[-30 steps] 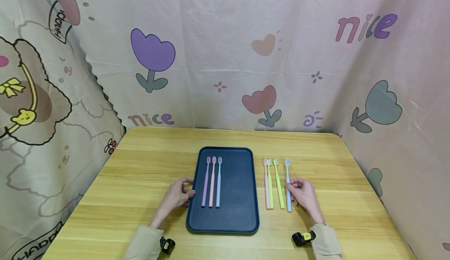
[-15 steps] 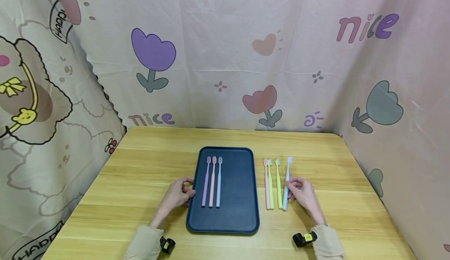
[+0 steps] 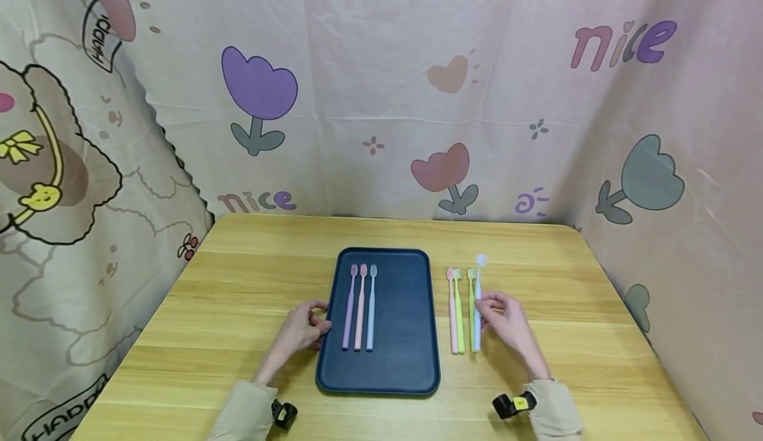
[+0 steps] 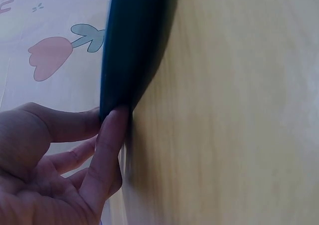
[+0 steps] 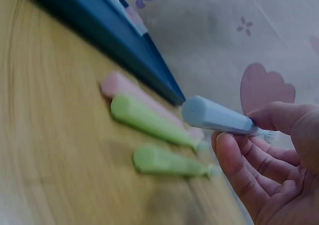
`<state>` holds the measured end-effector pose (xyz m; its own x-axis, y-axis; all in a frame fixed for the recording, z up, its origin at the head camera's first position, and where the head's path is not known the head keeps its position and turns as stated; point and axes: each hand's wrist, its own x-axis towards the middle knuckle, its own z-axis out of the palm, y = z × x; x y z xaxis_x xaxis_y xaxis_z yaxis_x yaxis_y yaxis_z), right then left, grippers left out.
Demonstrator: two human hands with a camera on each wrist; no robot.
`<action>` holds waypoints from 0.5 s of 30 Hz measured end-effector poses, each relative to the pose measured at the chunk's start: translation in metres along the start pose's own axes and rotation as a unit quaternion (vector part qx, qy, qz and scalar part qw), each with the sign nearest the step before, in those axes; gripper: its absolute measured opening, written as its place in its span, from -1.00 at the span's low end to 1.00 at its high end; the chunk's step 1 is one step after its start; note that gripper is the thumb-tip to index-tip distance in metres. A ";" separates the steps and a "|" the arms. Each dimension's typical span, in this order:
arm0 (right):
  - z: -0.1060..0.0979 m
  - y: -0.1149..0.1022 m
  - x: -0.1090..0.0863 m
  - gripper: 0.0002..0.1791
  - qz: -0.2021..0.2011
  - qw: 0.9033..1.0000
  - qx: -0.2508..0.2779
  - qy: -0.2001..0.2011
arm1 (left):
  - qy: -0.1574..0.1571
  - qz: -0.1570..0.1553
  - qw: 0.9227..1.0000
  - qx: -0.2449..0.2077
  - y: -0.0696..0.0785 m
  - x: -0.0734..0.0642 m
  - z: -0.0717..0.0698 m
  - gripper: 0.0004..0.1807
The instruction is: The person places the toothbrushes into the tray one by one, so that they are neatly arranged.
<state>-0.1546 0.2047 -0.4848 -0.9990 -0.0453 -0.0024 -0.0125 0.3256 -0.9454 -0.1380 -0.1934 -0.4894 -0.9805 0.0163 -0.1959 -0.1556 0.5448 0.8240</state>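
And up comes the blue toothbrush (image 5: 219, 117)! A moment ago it sits out on the right, beyond the others; now it is lifted off the tabletop (image 3: 238, 295) and has swung left, toward the tray (image 3: 405, 365), its head pointing at the tabletop's far edge. The right hand (image 3: 505, 318) has it in a neat pinch, thumb on one side, fingertips on the other, the butt end of the handle sticking out free.

Seen from above, it hangs just beside the nearer green toothbrush (image 3: 471, 298); the right wrist view shows a gap between the two. Closer to the tray's right edge lie a pink toothbrush (image 3: 452, 312) and another green toothbrush (image 3: 459, 312), side by side on the tabletop.

Over at the tray's left edge, the left hand (image 3: 303, 328) hasn't budged: thumb and finger nip the rim, steadying it, I'd say. Three brushes lie along the tray's left half: purple brush (image 3: 348, 312), pink brush (image 3: 359, 312), pale blue brush (image 3: 371, 312).

So what does the lift mean? To my eye, a fourth brush is on its way to that row, the carry barely started, with the tray's right edge not yet crossed.
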 end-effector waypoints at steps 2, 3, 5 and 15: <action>0.004 -0.004 0.000 -0.61 -0.002 1.000 0.000 0.002 | 0.000 0.003 1.000 0.001 0.001 0.000 0.000 -0.60; 0.006 -0.006 0.001 -0.62 0.000 1.000 0.001 0.007 | 0.001 0.000 1.000 -0.002 0.001 0.000 0.000 -0.60; 0.011 -0.009 0.002 -0.64 0.002 1.000 0.007 0.016 | 0.002 0.003 1.000 0.000 0.001 0.000 0.000 -0.60; 0.035 -0.015 0.007 -0.61 -0.031 0.998 0.049 0.022 | 0.006 0.006 1.000 0.000 0.001 0.000 0.001 -0.61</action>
<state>-0.1596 0.1666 -0.4825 -0.9974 -0.0194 0.0692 -0.0718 0.2290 -0.9708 -0.1383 -0.1921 -0.4887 -0.9836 0.0131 -0.1798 -0.1436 0.5454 0.8258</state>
